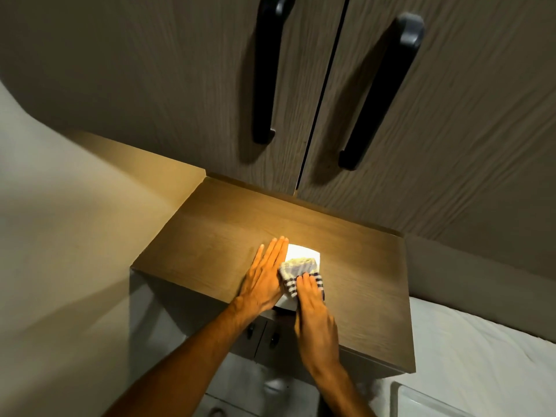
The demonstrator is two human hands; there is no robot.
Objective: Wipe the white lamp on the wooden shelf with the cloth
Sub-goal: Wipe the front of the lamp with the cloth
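The white lamp [302, 252] is lit and stands near the front of the wooden shelf [361, 266], seen from above. A striped dark-and-white cloth [296, 267] lies draped over the lamp's near side. My right hand [311, 308] presses down on the cloth with its fingers bent over it. My left hand [264, 275] lies flat, fingers straight and together, against the lamp's left side. The lamp's base is hidden under my hands.
Two wood-grain cupboard doors with long black handles [266, 70] rise behind the shelf. A beige wall [60, 236] is on the left. Below the shelf are small cabinet doors with dark knobs [272, 340], and white bedding [481, 356] lies at the right.
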